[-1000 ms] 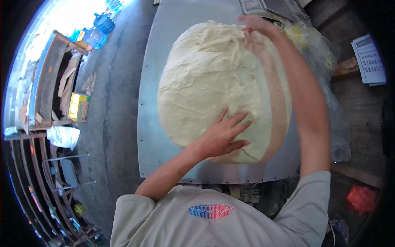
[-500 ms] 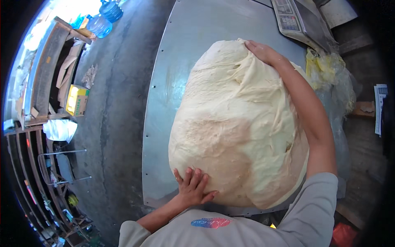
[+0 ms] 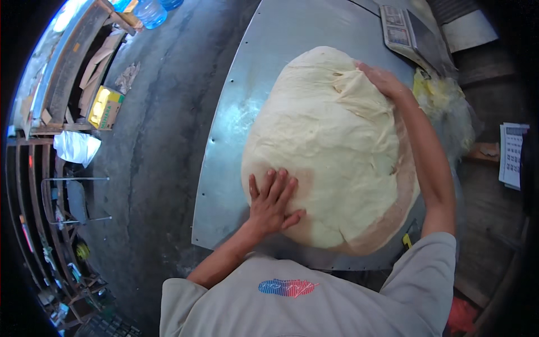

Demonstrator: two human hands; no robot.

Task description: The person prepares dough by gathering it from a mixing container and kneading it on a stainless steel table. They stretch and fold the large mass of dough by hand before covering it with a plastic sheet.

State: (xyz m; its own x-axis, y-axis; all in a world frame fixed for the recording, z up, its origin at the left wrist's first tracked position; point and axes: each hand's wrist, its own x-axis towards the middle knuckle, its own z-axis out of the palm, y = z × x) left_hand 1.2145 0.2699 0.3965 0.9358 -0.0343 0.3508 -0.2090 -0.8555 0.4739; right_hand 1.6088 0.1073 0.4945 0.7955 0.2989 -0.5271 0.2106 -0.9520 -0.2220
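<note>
A huge mound of pale dough [image 3: 325, 140] rests on the metal-topped table [image 3: 224, 163] in front of me. Its surface is smooth on the left and creased toward the upper right, with a darker, floury band along its lower right edge. My left hand [image 3: 270, 205] lies flat on the lower left of the dough, fingers spread and thumb out to the side. At the far right edge, my right hand [image 3: 384, 81] presses against the dough with its fingers stretched out beside a fold; the fingertips are partly hidden.
A digital scale [image 3: 412, 36] stands at the table's far right. Crumpled plastic bags [image 3: 441, 101] lie near my right forearm, and a yellow-handled tool [image 3: 409, 240] by the near right edge. Left across the floor are a yellow carton [image 3: 105, 108], wooden shelving [image 3: 67, 73] and water jugs [image 3: 150, 13].
The dough sits higher relative to my body, and its folds have shifted toward the right. My left hand has moved forward onto its surface; my right hand remains at the far right edge.
</note>
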